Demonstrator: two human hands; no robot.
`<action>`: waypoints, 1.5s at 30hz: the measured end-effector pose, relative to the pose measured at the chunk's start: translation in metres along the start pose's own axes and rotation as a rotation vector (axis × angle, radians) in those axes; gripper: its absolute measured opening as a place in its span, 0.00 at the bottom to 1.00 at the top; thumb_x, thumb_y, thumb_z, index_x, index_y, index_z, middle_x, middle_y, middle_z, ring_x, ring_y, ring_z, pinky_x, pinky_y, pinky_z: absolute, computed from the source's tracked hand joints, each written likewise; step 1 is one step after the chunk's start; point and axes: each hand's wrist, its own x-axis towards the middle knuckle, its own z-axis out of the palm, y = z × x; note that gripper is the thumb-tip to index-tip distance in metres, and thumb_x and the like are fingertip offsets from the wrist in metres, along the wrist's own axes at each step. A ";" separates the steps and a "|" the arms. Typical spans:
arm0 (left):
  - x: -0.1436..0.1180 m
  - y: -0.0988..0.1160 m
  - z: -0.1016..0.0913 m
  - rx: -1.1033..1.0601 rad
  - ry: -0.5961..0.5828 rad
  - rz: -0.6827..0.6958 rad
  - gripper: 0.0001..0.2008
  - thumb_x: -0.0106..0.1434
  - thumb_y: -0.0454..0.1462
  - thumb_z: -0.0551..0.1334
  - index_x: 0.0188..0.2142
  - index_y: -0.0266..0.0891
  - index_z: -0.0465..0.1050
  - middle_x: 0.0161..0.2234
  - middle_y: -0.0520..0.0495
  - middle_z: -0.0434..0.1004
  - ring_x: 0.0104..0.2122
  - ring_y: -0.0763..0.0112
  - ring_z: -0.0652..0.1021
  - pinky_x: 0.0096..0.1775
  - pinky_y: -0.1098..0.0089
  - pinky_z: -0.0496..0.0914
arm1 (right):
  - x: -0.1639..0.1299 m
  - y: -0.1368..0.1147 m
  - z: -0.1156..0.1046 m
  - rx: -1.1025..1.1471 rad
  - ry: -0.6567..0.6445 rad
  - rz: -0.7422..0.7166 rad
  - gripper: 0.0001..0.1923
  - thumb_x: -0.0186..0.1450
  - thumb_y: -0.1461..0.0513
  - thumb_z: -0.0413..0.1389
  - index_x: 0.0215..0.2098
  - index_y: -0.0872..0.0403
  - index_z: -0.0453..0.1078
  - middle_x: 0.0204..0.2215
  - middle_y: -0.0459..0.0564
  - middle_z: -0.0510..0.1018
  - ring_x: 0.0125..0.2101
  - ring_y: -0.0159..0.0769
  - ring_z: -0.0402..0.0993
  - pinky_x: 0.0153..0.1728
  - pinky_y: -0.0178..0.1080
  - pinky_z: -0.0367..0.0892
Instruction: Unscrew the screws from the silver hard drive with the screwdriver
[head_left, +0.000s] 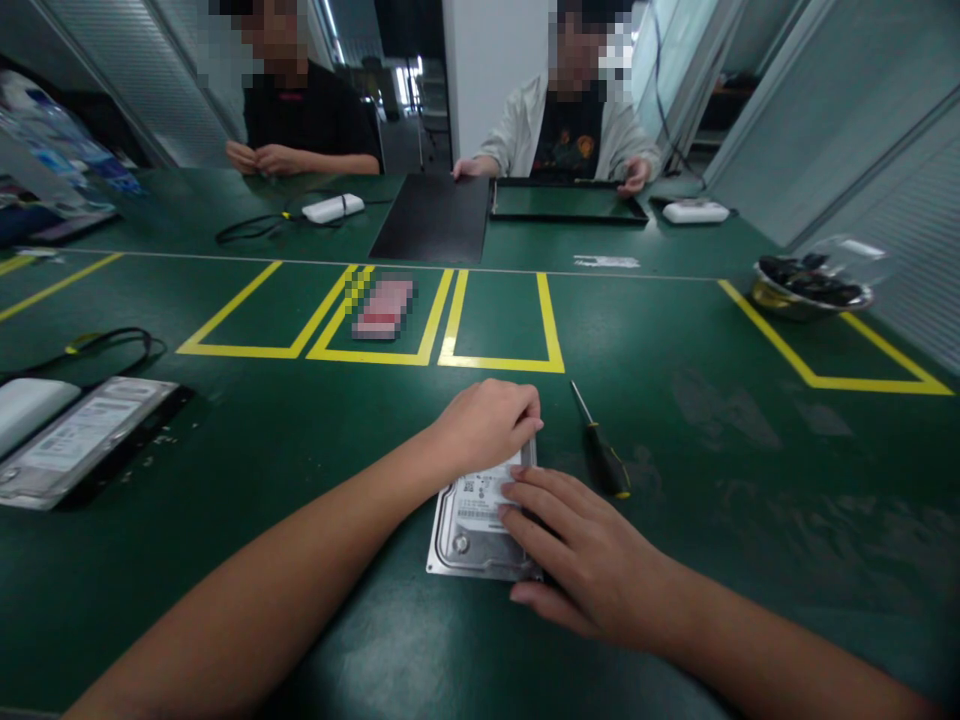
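Note:
A silver hard drive with a white label lies flat on the green table in front of me. My left hand is closed over the drive's far end, its fingers curled down and partly hidden, so whatever they pinch cannot be made out. Across the right part of the label rest the outstretched fingers of my right hand, slightly apart, with the thumb beside the near right corner. To the right of both hands lies a screwdriver with a black and yellow handle, its tip pointing away from me.
Another hard drive and a white case with a black cable lie at left. Yellow tape marks rectangles; one holds a pink object. A bowl of dark parts stands right. Two people sit opposite, one touching a black panel and frame.

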 end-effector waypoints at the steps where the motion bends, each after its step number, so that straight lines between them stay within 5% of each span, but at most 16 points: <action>1: 0.000 0.000 0.000 0.003 0.000 -0.001 0.07 0.66 0.38 0.58 0.34 0.40 0.73 0.31 0.49 0.78 0.31 0.68 0.75 0.32 0.68 0.64 | 0.000 0.000 0.000 0.000 0.003 -0.001 0.27 0.68 0.51 0.53 0.58 0.61 0.65 0.57 0.62 0.70 0.60 0.52 0.63 0.59 0.55 0.64; 20: 0.002 -0.003 -0.002 -0.050 -0.022 -0.014 0.06 0.64 0.38 0.61 0.32 0.40 0.75 0.29 0.49 0.78 0.29 0.70 0.74 0.32 0.69 0.64 | 0.000 0.000 -0.003 -0.012 0.113 -0.044 0.29 0.66 0.48 0.55 0.55 0.61 0.66 0.53 0.62 0.73 0.56 0.51 0.66 0.56 0.53 0.66; 22: 0.002 -0.003 -0.002 -0.059 -0.018 -0.015 0.06 0.63 0.38 0.61 0.33 0.40 0.75 0.30 0.49 0.78 0.29 0.70 0.75 0.32 0.69 0.64 | -0.001 0.002 -0.008 -0.031 0.183 -0.008 0.23 0.66 0.51 0.55 0.50 0.60 0.68 0.48 0.60 0.76 0.49 0.47 0.70 0.50 0.49 0.69; 25: 0.002 -0.002 -0.002 -0.057 -0.018 -0.023 0.06 0.63 0.38 0.61 0.33 0.40 0.75 0.30 0.49 0.78 0.30 0.69 0.75 0.32 0.69 0.64 | -0.002 0.008 -0.019 -0.279 0.286 0.242 0.07 0.68 0.63 0.52 0.40 0.57 0.71 0.36 0.56 0.77 0.35 0.40 0.71 0.38 0.43 0.69; 29: 0.002 -0.002 -0.002 -0.055 -0.021 -0.022 0.06 0.63 0.38 0.61 0.33 0.39 0.75 0.30 0.49 0.78 0.30 0.70 0.75 0.32 0.69 0.64 | -0.002 0.017 -0.032 -0.651 0.011 0.593 0.08 0.67 0.61 0.51 0.41 0.55 0.69 0.37 0.57 0.74 0.34 0.45 0.71 0.32 0.43 0.65; 33: 0.001 -0.003 -0.002 -0.052 -0.016 -0.018 0.06 0.63 0.38 0.60 0.33 0.39 0.74 0.30 0.49 0.78 0.30 0.70 0.75 0.33 0.69 0.64 | -0.003 0.021 -0.033 -0.668 -0.159 0.753 0.09 0.69 0.58 0.49 0.42 0.54 0.66 0.34 0.55 0.73 0.31 0.44 0.73 0.22 0.37 0.57; 41: 0.001 -0.002 -0.002 -0.072 -0.029 -0.028 0.06 0.63 0.38 0.61 0.33 0.40 0.74 0.30 0.49 0.78 0.30 0.70 0.75 0.32 0.69 0.64 | -0.001 0.015 -0.027 -0.546 -0.272 0.739 0.12 0.70 0.63 0.46 0.50 0.51 0.63 0.31 0.51 0.74 0.28 0.43 0.77 0.19 0.36 0.46; 45: 0.001 -0.002 -0.003 -0.078 -0.029 -0.030 0.06 0.63 0.38 0.61 0.33 0.39 0.74 0.30 0.49 0.78 0.30 0.70 0.75 0.32 0.69 0.64 | -0.001 0.014 -0.035 -0.560 -0.234 0.740 0.09 0.69 0.61 0.48 0.46 0.48 0.65 0.30 0.49 0.74 0.27 0.41 0.76 0.20 0.35 0.40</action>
